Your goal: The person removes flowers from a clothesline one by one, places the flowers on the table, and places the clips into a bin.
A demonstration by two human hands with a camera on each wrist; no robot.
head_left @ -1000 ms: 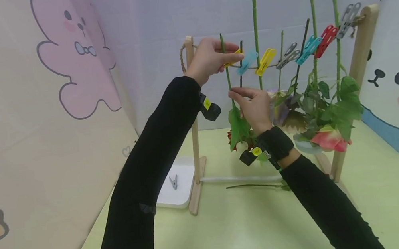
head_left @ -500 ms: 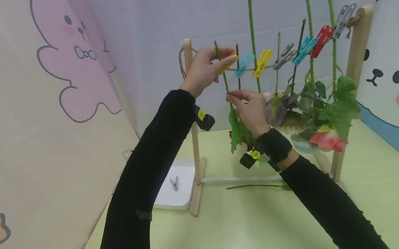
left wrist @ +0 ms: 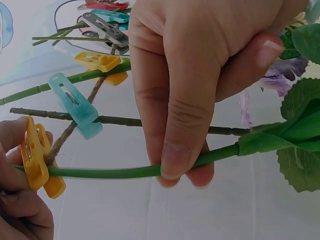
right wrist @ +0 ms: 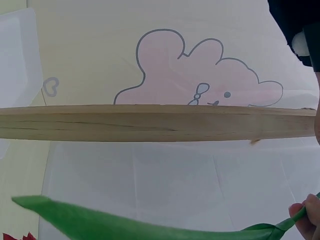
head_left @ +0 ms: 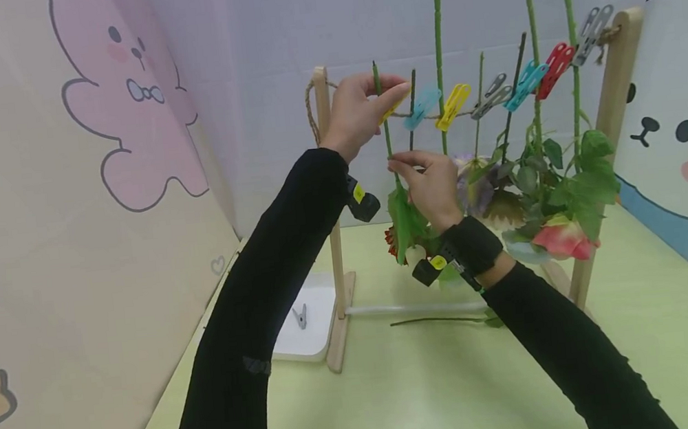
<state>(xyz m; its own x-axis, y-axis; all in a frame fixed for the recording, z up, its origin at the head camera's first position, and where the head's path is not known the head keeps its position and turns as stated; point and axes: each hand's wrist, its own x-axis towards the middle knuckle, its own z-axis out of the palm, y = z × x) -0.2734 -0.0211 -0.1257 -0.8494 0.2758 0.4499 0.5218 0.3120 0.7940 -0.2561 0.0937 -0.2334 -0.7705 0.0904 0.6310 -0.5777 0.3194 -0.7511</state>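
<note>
My left hand (head_left: 358,113) is up near the left end of a twine line (left wrist: 62,143), pinching a yellow clothespin (left wrist: 36,159) by its handles. That clothespin sits across the twine and a green artificial flower stem (left wrist: 110,173). Lower on the same stem, my right hand (head_left: 437,188) pinches it between thumb and fingers. Below the right hand hang the stem's green leaves (head_left: 402,221), head down. Just right of the yellow clothespin, a light blue clothespin (left wrist: 75,107) clips a thin dark stem (left wrist: 120,121) to the twine.
Further right along the twine, several clothespins hold upside-down flowers, among them a pink rose (head_left: 567,240). Wooden posts (head_left: 338,256) carry the twine. A white tray (head_left: 316,345) with one grey clothespin (head_left: 301,317) stands left. A loose stem (head_left: 435,320) lies on the table.
Both hands keep their pinch. My left hand dips slightly with the yellow clothespin and the stem top, then rises a little; my right hand barely moves.
</note>
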